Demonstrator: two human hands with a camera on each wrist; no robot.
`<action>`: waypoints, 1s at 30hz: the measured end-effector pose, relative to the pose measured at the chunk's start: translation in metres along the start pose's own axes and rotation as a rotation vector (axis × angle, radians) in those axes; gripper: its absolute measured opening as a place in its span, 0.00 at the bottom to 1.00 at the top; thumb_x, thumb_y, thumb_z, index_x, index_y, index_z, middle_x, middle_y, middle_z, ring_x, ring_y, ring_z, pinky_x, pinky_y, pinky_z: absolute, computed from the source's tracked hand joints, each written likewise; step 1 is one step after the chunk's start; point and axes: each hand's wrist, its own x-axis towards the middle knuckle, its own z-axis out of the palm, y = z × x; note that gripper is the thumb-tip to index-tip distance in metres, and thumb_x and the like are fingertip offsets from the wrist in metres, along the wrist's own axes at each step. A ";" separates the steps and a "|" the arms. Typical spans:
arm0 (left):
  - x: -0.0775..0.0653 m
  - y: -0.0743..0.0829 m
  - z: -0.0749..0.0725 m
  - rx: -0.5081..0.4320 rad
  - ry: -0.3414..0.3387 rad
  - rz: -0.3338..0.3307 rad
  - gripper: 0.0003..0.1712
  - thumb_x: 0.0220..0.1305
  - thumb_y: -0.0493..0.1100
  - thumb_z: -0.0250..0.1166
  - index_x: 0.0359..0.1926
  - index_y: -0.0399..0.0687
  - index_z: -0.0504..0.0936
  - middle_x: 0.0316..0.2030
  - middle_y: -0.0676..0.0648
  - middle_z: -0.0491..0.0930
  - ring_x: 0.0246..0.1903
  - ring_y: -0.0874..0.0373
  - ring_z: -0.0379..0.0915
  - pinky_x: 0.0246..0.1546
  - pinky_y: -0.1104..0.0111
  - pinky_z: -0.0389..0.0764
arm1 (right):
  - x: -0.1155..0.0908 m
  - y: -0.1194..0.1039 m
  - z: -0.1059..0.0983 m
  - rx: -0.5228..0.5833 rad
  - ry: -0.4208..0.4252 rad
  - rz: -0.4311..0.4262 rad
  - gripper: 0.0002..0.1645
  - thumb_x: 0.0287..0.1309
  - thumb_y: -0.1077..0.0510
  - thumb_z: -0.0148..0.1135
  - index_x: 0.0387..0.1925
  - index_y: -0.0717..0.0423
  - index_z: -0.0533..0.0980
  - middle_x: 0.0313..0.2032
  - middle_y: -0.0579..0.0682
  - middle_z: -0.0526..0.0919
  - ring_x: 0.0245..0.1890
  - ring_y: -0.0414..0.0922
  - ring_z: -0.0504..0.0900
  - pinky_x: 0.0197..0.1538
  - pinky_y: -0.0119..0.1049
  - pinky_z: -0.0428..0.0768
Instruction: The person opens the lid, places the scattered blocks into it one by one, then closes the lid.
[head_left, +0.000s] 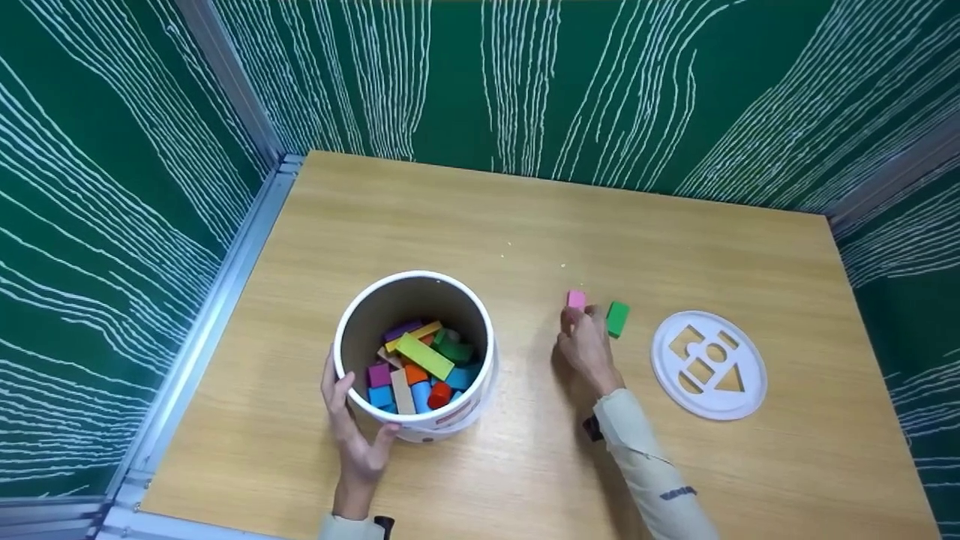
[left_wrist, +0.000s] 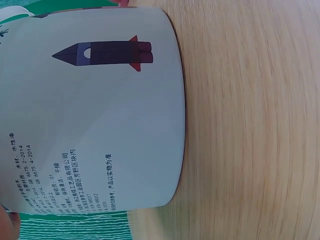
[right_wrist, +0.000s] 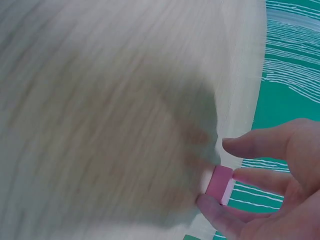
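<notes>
My left hand [head_left: 358,450] holds the near left side of a white bucket [head_left: 487,375], with fingertips and thumb spread along its outer wall near the rim. In the left wrist view the bucket [left_wrist: 115,110] shows a printed rocket and lines of text. Inside lie several coloured wooden blocks, a lime green plank [head_left: 424,356] on top. My right hand [head_left: 587,346] is at a small pink block [head_left: 576,298] on the table. Seen from the right wrist, two fingertips pinch the pink block [right_wrist: 219,185] at opposite sides; the thumb stands apart from it.
A green block [head_left: 617,319] lies just right of my right hand. Farther right is a round white lid [head_left: 660,360] with shaped cutouts. Green panels with white lines [head_left: 457,82] surround the wooden table [head_left: 420,202], and a metal rail [head_left: 217,300] runs along its left edge.
</notes>
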 end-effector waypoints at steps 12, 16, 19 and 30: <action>0.001 0.005 -0.001 -0.013 0.006 0.009 0.40 0.50 0.59 0.59 0.54 0.37 0.58 0.61 0.29 0.47 0.59 0.37 0.46 0.59 0.59 0.58 | -0.013 -0.001 0.003 0.001 0.137 0.045 0.06 0.42 0.68 0.64 0.27 0.60 0.80 0.34 0.57 0.74 0.31 0.50 0.75 0.35 0.41 0.78; 0.002 0.006 -0.001 -0.026 0.017 0.011 0.39 0.49 0.59 0.59 0.54 0.37 0.58 0.61 0.29 0.47 0.59 0.37 0.46 0.60 0.58 0.57 | -0.014 -0.002 0.005 -0.023 0.179 0.037 0.04 0.41 0.67 0.65 0.25 0.59 0.81 0.30 0.56 0.74 0.29 0.50 0.74 0.33 0.42 0.76; 0.002 0.008 -0.001 -0.016 0.017 0.008 0.39 0.50 0.59 0.59 0.54 0.38 0.58 0.61 0.29 0.47 0.59 0.38 0.46 0.60 0.59 0.57 | -0.013 -0.002 0.006 -0.009 0.179 0.057 0.04 0.41 0.67 0.65 0.25 0.59 0.80 0.30 0.55 0.73 0.30 0.49 0.74 0.35 0.41 0.76; 0.006 0.012 0.000 -0.012 0.005 -0.005 0.39 0.50 0.58 0.59 0.54 0.37 0.58 0.61 0.28 0.47 0.60 0.39 0.45 0.60 0.58 0.56 | -0.016 0.003 0.008 0.026 0.266 0.057 0.10 0.35 0.71 0.62 0.28 0.63 0.77 0.28 0.57 0.75 0.27 0.49 0.74 0.29 0.38 0.78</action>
